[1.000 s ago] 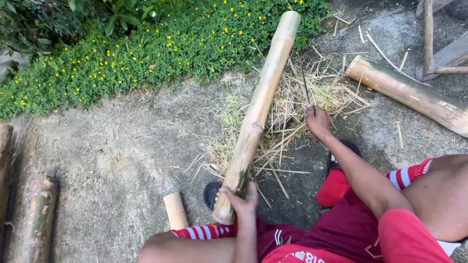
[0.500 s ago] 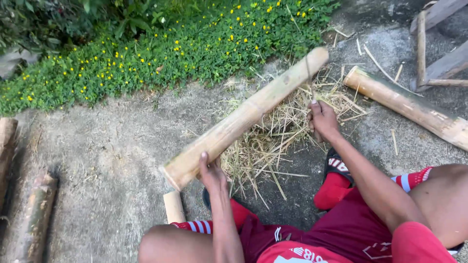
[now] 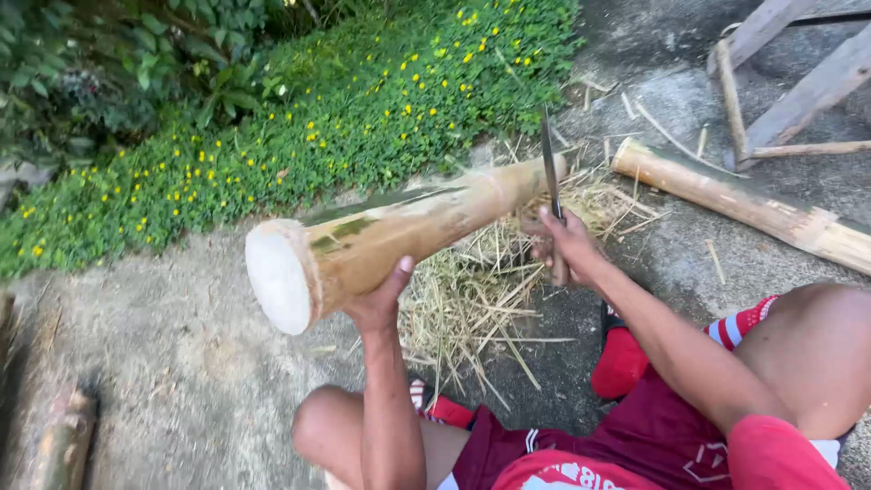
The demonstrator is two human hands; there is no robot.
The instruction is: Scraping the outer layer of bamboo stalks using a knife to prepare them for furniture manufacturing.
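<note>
- Bare dirt ground [image 3: 136, 363] on the left is open.
- The big bamboo pole [image 3: 399, 231] blocks the middle.
- Straw pile [image 3: 481, 299] and another log [image 3: 744, 204] crowd the right.

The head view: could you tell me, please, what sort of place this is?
Most likely an outdoor yard used for rough bamboo work. Bare ground borders a bed of yellow-flowered plants, split straw-like shavings lie scattered about, and a second bamboo pole lies nearby.

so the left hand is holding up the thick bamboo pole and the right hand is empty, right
Not quite. The left hand does hold up the thick bamboo pole, but the right hand is not empty: the head view shows it gripping a long dark blade.
</note>
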